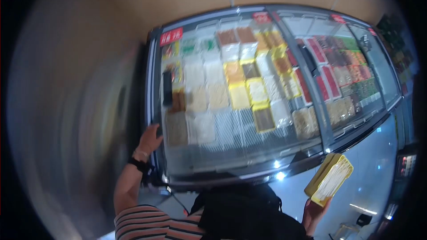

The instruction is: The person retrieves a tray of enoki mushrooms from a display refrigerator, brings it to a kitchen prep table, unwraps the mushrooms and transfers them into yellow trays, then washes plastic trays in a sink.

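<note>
A display freezer [240, 162] with sliding glass lids holds rows of packed trays. My left hand [150, 138] is at its left edge, beside the frame, with the fingers bent; whether they grip the edge is too blurred to tell. In my right hand [316, 211], at the lower right, are stacked yellow trays [330, 180], tilted, the top one with pale, long pieces under a clear wrap. They are outside the freezer, past its front edge. Near my left hand, under the glass, lie a greyish-brown pack [176, 129] and a whitish pack [201, 128].
Red signs [171, 37] are on the freezer's back rim. Dark handles [167, 89] sit on the lids. A shiny floor [284, 195] reflects lights in front of the freezer. At the lower right stands a small clear object with a black part [364, 219]. The left side is blurred.
</note>
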Demonstrator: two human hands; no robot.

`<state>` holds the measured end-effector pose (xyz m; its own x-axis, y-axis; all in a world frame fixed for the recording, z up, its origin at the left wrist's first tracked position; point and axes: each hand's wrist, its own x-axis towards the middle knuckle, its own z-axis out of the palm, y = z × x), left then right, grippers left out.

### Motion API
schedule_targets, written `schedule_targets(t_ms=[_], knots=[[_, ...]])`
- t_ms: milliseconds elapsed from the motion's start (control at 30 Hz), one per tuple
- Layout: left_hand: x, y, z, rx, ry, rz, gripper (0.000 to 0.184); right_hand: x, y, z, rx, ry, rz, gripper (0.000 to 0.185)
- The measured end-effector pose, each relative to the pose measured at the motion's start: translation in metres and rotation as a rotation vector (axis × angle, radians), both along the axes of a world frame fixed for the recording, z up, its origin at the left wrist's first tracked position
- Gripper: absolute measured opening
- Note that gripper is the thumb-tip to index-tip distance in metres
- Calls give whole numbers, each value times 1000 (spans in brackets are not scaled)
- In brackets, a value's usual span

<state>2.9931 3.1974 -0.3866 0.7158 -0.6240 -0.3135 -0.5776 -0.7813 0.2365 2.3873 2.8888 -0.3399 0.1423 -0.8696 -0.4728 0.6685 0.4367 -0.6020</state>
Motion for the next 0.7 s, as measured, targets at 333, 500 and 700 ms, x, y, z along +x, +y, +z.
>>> schedule_targets(t_ms=[333, 500, 700], knots=[[-13, 56, 43, -563, 120, 252, 23, 56, -28, 22, -96, -6, 266, 60], [3, 16, 91, -460, 16, 164, 23, 88, -21, 40, -100, 49, 293, 65], [-37, 42, 55, 454, -71, -158, 15, 94, -9, 42, -95, 103, 339, 67]])
